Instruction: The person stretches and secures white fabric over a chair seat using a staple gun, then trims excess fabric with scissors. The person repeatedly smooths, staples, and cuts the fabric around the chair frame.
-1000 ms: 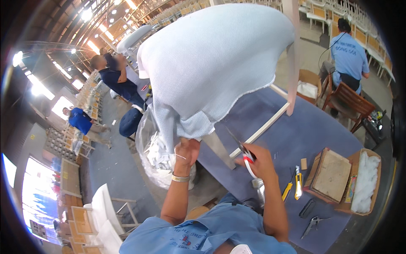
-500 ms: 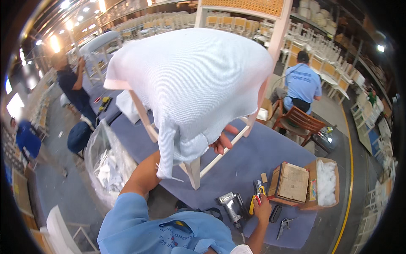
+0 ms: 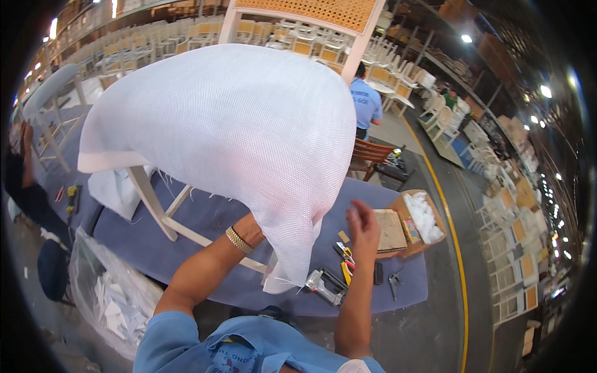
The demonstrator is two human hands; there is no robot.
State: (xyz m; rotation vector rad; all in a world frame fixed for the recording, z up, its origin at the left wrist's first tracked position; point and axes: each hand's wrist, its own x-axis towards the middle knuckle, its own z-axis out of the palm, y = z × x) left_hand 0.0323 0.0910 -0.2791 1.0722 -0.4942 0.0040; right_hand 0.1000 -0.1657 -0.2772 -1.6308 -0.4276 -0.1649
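Our right hand has the fingers loosely parted, empty — the pale fabric of the chair hangs just left of them — while our left hand's hidden grip we cannot tell.

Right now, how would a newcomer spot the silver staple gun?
Find the blue-grey table under the pale fabric-covered chair seat. At its near edge, just right of the fabric's hanging corner, lies the silver staple gun. It's bulkier than the slim grey gun-shaped tool farther right.
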